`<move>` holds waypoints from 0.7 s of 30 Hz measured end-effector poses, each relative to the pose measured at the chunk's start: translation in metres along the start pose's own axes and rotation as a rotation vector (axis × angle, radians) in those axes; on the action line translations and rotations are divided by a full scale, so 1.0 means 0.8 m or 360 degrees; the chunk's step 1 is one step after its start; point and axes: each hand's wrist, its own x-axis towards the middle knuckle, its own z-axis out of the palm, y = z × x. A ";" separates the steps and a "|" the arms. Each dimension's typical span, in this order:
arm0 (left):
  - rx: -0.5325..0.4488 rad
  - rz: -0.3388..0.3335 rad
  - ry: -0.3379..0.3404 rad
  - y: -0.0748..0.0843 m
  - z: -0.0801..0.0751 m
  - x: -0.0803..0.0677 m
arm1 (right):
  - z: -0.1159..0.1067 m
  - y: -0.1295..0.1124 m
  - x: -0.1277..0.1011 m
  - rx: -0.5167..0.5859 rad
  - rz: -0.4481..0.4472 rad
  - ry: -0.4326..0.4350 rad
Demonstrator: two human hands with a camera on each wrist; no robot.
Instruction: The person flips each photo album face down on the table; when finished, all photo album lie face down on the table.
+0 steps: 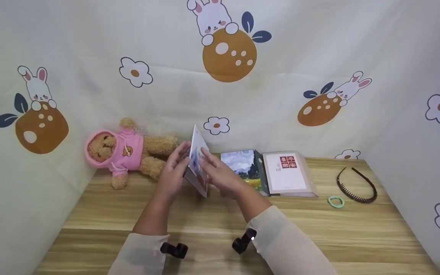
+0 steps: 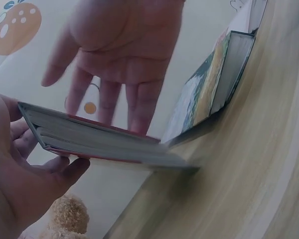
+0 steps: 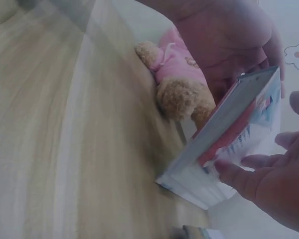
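A thin book (image 1: 197,165) stands tilted on its lower edge on the wooden table (image 1: 319,229), between my two hands. My left hand (image 1: 177,162) grips its left side, thumb and fingers curled round the edge (image 2: 35,159). My right hand (image 1: 211,163) lies against the right cover with fingers nearly straight (image 2: 114,89). In the right wrist view the book (image 3: 234,134) shows a pale cover with a red band, my right hand's fingertips (image 3: 259,160) touching it and my left hand (image 3: 229,55) behind it.
A teddy bear in a pink hoodie (image 1: 124,151) lies at the back left. A book with a painted cover (image 1: 245,166) and a white album (image 1: 288,173) lie just right of my hands. A black headband (image 1: 357,185) and a green hair tie (image 1: 335,201) sit far right.
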 end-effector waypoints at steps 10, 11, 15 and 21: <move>-0.0070 -0.0100 -0.0177 -0.011 0.004 0.003 | -0.001 -0.006 0.011 0.0026 -0.0121 0.0108; -0.0095 -0.0145 -0.0188 -0.013 0.004 0.004 | -0.002 -0.003 0.012 0.0013 -0.0102 0.0120; -0.0166 -0.0335 -0.0182 -0.022 0.004 0.008 | -0.001 0.010 0.014 -0.0034 -0.0073 0.0157; -0.0096 -0.0330 -0.0162 -0.024 0.003 0.007 | 0.001 0.017 0.015 -0.0017 -0.0122 0.0213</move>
